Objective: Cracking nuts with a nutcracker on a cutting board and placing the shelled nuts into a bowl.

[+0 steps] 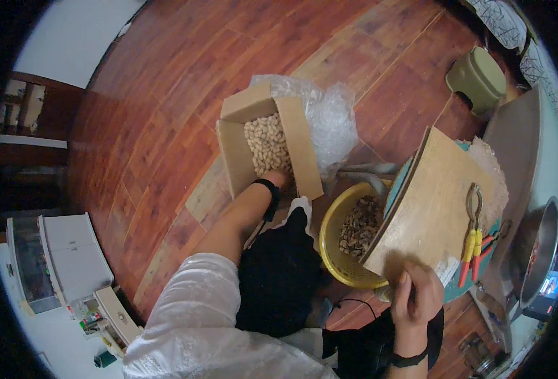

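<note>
My left hand (280, 178) reaches into an open cardboard box (300, 147) on the floor, at the near end of many unshelled peanuts (267, 144); its fingers are hidden. My right hand (416, 291) is held near the lower edge of a wooden board (430, 199), fingers bent; whether it holds anything is unclear. Pliers-like crackers with yellow and red handles (471, 237) lie on the board's right side. Between box and board, a yellow plastic basket (328, 246) holds brown shells (360, 227), partly under the board.
Clear plastic wrap (333, 123) lies beside the box. A metal bowl (539, 256) stands at the right, near a lit screen (552, 283). Farther back is a green stool (480, 80). A glass jar (478, 353) is at the lower right, and a white cabinet (75, 256) at the left.
</note>
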{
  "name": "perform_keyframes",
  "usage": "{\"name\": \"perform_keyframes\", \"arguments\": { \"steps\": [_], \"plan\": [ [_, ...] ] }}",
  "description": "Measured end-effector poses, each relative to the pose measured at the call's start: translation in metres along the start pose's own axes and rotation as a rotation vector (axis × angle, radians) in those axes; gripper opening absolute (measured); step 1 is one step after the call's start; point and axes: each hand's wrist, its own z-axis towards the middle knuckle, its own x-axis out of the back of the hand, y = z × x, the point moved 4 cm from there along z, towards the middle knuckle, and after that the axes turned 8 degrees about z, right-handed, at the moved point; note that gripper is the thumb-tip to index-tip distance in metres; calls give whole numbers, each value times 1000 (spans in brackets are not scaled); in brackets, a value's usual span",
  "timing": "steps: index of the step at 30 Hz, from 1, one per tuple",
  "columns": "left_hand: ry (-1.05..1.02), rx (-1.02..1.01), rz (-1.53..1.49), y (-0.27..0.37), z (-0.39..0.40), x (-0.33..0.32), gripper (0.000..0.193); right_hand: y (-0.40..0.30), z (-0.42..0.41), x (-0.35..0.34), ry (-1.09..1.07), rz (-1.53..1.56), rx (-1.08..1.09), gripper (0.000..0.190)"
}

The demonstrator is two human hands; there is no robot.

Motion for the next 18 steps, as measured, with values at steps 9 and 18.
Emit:
{"name": "perform_keyframes", "arguments": {
  "steps": [9,18],
  "plan": [
    [218,97,-153,-84,21,-36,37,3,-3,18,170,-74,61,16],
    [595,103,-482,-133,-78,31,32,17,-29,72,470,-16,30,8]
  ]
}}
